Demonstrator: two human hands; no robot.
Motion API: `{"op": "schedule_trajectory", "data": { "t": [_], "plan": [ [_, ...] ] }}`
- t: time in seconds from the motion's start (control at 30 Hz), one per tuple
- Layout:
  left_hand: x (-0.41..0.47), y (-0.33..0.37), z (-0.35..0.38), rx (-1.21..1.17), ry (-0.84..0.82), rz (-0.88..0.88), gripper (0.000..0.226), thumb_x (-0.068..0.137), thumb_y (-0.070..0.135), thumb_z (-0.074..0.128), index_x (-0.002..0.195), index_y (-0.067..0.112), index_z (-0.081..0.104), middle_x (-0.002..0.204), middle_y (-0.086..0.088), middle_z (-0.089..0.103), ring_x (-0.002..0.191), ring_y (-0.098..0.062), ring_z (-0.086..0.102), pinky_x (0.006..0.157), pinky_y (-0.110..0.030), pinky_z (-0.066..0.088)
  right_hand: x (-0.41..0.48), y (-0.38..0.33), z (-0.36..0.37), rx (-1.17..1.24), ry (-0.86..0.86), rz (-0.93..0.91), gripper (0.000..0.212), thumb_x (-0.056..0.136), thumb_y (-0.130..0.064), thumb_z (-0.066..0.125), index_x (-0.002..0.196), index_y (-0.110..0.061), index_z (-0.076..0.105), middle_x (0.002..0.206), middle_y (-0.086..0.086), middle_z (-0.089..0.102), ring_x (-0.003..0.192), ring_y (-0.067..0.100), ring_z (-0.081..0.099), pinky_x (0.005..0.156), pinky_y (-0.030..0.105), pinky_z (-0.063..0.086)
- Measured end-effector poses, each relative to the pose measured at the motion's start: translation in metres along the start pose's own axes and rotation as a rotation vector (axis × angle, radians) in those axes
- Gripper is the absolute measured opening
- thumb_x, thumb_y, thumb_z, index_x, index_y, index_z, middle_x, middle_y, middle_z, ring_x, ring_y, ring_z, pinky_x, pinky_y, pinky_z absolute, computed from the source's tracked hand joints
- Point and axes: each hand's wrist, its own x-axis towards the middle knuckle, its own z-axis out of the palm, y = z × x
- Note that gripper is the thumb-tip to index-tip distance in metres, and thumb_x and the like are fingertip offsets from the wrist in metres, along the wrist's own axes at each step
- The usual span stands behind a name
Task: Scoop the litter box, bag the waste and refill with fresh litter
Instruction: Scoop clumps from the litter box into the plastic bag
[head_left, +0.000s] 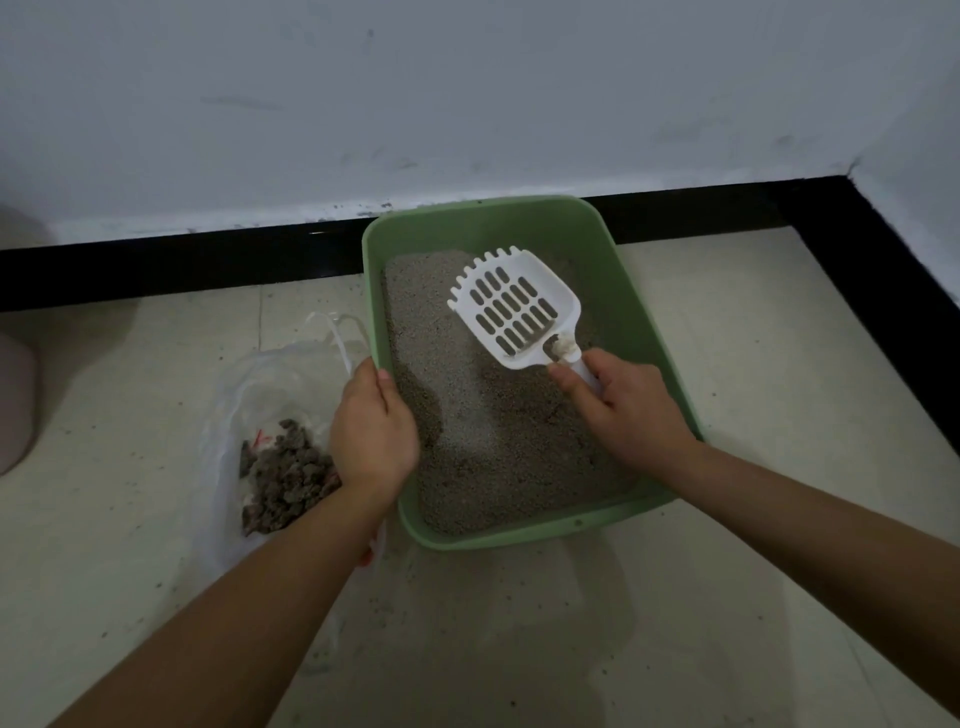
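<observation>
White slotted scoop (511, 312) over grainy litter (467, 441)

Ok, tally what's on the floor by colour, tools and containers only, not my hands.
Green: 1, the litter box
White: 1, the scoop
Clear: 1, the plastic bag holding clumps
Pinkish: 1, an object cut off at the left edge, kind unclear
Total: 4

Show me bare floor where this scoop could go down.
Bare tile lies right of the green litter box, up to the black baseboard, and along its near side. Left is crowded: the waste bag lies beside the box.
</observation>
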Motion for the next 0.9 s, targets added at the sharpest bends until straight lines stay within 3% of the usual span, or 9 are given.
{"op": "schedule_trajectory", "data": {
  "t": [0.2,0.33,0.47,0.6,0.77,0.9],
  "plan": [
    [0.000,0.000,0.000,-0.024,-0.007,-0.004,0.030,0.105,0.027,0.029,0.102,0.009,0.053,0.090,-0.009,0.059,0.077,-0.025,0.054,0.065,-0.033,0.037,0.001,0.001,-0.003,-0.044,-0.025,0.045,0.043,0.098,-0.045,0.051,0.074,-0.010,0.049,0.059,0.001,0.054,0.051,0.018,0.052,0.049,0.032,0.038],
    [0.000,0.000,-0.001,-0.029,-0.029,-0.012,0.031,0.105,0.027,0.029,0.106,0.007,0.053,0.093,-0.012,0.060,0.081,-0.029,0.056,0.066,-0.033,0.037,-0.001,0.003,-0.003,-0.231,-0.205,0.113,0.035,0.101,-0.046,0.045,0.084,-0.016,0.050,0.073,0.001,0.059,0.062,0.022,0.056,0.051,0.030,0.036],
    [0.000,-0.002,-0.002,-0.049,-0.042,-0.010,0.035,0.105,0.028,0.028,0.114,0.006,0.053,0.098,-0.015,0.063,0.085,-0.032,0.058,0.068,-0.035,0.041,-0.003,-0.010,-0.014,-0.579,-0.240,-0.082,0.030,0.103,-0.037,0.036,0.121,-0.020,0.054,0.107,0.003,0.062,0.075,0.024,0.061,0.060,0.031,0.041],
    [0.000,-0.002,-0.001,-0.064,-0.057,-0.020,0.039,0.106,0.030,0.026,0.121,0.006,0.052,0.102,-0.016,0.064,0.089,-0.033,0.060,0.070,-0.036,0.043,0.030,-0.025,-0.023,-0.724,-0.312,-0.048,0.042,0.105,-0.031,0.037,0.147,-0.022,0.034,0.109,0.004,0.051,0.067,0.011,0.049,0.058,0.027,0.047],
    [0.000,-0.003,0.000,-0.087,-0.051,-0.037,0.045,0.105,0.036,0.025,0.133,0.011,0.049,0.117,-0.014,0.064,0.101,-0.033,0.061,0.086,-0.045,0.052,0.088,-0.044,-0.017,-0.820,-0.274,-0.048,0.046,0.101,-0.023,0.047,0.144,-0.016,0.036,0.108,0.008,0.049,0.072,0.016,0.054,0.061,0.031,0.048],
    [0.001,-0.004,0.001,-0.121,-0.048,-0.052,0.049,0.104,0.040,0.024,0.135,0.012,0.048,0.121,-0.014,0.063,0.105,-0.032,0.061,0.090,-0.049,0.051,0.139,-0.071,-0.005,-0.940,-0.361,-0.085,0.029,0.098,-0.028,0.052,0.120,-0.009,0.058,0.087,0.004,0.052,0.072,0.019,0.056,0.062,0.034,0.047]
  ]
}}
